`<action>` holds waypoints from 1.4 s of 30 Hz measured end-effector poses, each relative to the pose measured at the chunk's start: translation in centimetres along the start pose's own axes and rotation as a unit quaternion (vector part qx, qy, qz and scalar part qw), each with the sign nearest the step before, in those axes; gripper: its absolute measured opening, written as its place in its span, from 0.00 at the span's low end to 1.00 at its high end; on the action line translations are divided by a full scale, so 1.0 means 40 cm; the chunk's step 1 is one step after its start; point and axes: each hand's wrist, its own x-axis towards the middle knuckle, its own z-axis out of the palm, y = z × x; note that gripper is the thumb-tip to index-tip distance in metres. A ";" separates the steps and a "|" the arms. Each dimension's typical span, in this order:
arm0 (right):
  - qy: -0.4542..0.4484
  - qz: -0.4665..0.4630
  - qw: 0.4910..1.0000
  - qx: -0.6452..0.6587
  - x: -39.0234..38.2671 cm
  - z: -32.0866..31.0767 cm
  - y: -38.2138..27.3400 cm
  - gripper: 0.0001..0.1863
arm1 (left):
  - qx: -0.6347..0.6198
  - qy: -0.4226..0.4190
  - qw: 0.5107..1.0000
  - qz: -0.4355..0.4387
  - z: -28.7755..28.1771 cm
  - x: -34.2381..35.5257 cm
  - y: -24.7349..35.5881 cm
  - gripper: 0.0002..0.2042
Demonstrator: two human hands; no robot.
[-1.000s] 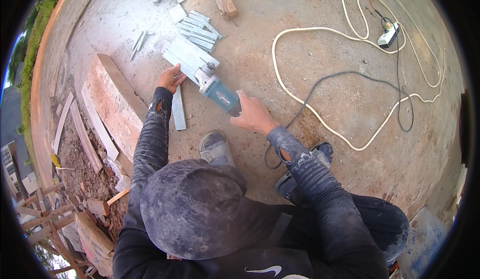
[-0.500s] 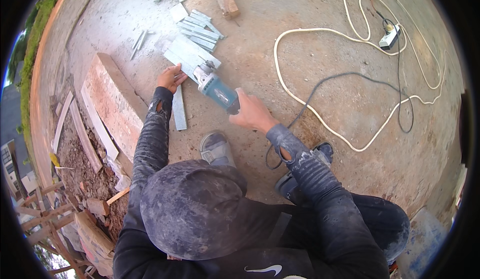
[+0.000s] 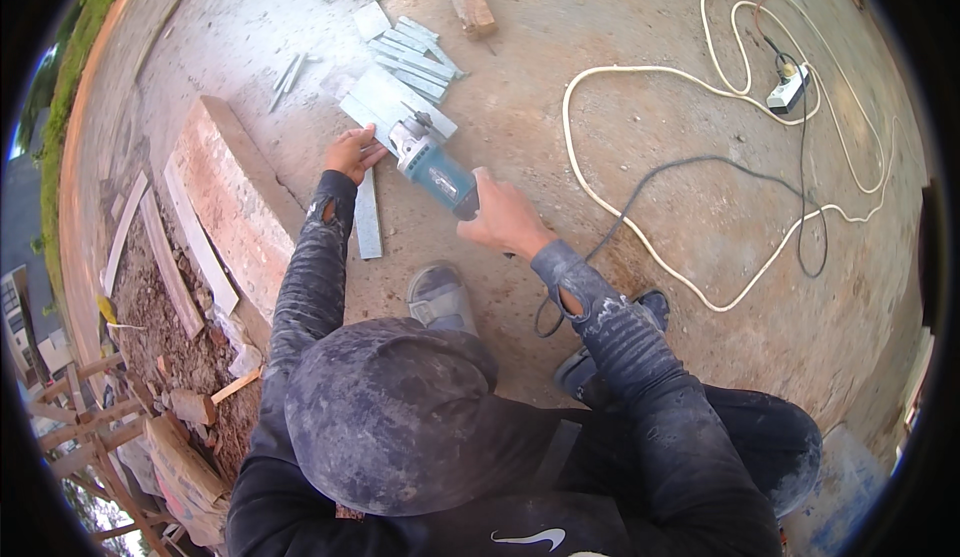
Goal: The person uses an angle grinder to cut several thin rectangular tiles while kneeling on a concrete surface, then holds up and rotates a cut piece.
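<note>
Rear of the teal grinder (image 3: pixel 437 174) partly hidden by the right hand (image 3: pixel 508 219), grey slab (image 3: pixel 366 100) partly hidden behind the grinder

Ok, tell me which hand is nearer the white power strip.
Right: the right hand, on the grinder, is lower left of the white power strip; the left hand is farther left, at the grey slab.

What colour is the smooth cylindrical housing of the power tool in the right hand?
Teal blue: the smooth cylindrical housing shows best in the head view.

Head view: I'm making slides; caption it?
Left hand at a pale slab, right hand gripping a teal angle grinder.
</note>
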 end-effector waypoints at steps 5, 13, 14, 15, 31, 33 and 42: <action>-0.008 0.002 1.000 -0.003 0.017 -0.004 -0.014 0.36 | 0.003 0.001 1.000 0.000 0.002 -0.004 0.001 0.09; -0.009 0.002 1.000 -0.004 0.040 -0.002 -0.022 0.36 | -0.001 -0.002 1.000 -0.002 0.013 -0.015 0.001 0.08; -0.009 0.004 1.000 -0.002 0.042 -0.004 -0.028 0.34 | 0.002 0.000 1.000 -0.003 0.012 -0.015 0.002 0.08; -0.009 0.006 1.000 0.001 0.043 -0.006 -0.033 0.32 | 0.004 0.002 1.000 -0.003 0.011 -0.016 0.003 0.08; -0.012 0.006 1.000 -0.002 0.098 -0.005 -0.068 0.32 | 0.022 -0.013 1.000 -0.004 0.002 -0.017 -0.001 0.04; -0.018 0.009 1.000 -0.007 0.104 -0.005 -0.079 0.32 | 0.027 -0.016 1.000 -0.004 -0.012 -0.010 -0.002 0.04; -0.012 0.016 1.000 -0.001 0.130 -0.006 -0.094 0.32 | 0.004 -0.008 1.000 -0.007 -0.003 0.001 -0.012 0.03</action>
